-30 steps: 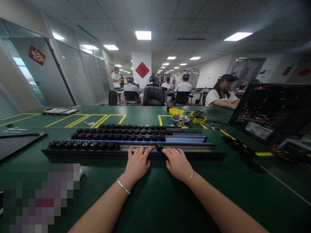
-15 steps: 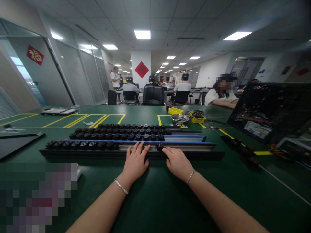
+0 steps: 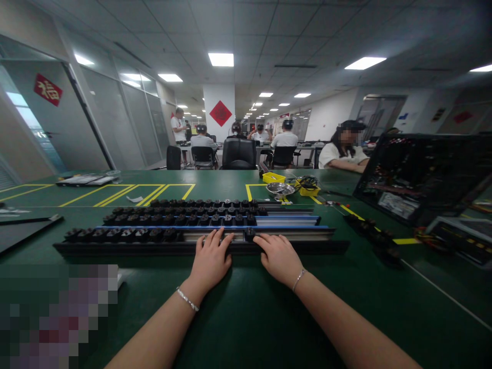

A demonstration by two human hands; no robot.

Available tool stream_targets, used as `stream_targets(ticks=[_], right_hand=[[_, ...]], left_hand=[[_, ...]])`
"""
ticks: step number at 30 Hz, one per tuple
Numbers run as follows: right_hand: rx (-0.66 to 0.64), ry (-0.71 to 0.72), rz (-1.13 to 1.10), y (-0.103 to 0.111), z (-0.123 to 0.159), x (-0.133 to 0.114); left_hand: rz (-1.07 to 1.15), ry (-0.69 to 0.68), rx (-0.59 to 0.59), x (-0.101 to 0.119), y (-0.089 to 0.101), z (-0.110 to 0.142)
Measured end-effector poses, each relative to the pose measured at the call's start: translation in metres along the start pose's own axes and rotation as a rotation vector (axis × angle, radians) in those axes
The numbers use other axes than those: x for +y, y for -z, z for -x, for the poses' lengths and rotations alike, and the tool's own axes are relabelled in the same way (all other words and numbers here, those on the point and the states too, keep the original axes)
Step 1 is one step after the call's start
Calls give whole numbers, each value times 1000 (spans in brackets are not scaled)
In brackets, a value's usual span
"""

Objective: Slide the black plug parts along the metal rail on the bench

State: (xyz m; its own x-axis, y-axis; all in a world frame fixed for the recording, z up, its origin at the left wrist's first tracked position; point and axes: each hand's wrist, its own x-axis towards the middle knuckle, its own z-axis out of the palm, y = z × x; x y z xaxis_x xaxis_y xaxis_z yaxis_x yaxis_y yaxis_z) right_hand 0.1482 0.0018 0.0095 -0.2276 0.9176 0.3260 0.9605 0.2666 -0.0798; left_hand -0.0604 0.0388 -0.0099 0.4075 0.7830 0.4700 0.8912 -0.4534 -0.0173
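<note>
My left hand lies palm down with its fingers spread over the front edge of a long black rail. To its right, my right hand also rests on the rail, fingers stretched out. One black socket-like module sits alone in the rail's metal channel, and my right index fingertip touches or nearly touches its right side. Several similar modules fill the left part of the same rail. Behind it, a blue-edged rail carries another row of modules, with more rows farther back.
Beyond the rails stand a metal bowl, a yellow tray and coiled black cables. An open computer case and loose black modules lie right. A dark panel lies left. A person sits across the table.
My left fingers have shifted slightly up onto the rail's channel. The right hand keeps its place beside the single module. The whole view has drifted a little.
</note>
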Motion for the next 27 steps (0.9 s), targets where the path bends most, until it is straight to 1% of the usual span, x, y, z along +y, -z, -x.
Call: stream_targets(ticks=[14, 27], right_hand=[[13, 45, -42, 0, -1, 6], [10, 28, -46, -1, -1, 7]], left_hand=[[-2, -1, 7, -1, -1, 1], [1, 3, -10, 0, 1, 0]])
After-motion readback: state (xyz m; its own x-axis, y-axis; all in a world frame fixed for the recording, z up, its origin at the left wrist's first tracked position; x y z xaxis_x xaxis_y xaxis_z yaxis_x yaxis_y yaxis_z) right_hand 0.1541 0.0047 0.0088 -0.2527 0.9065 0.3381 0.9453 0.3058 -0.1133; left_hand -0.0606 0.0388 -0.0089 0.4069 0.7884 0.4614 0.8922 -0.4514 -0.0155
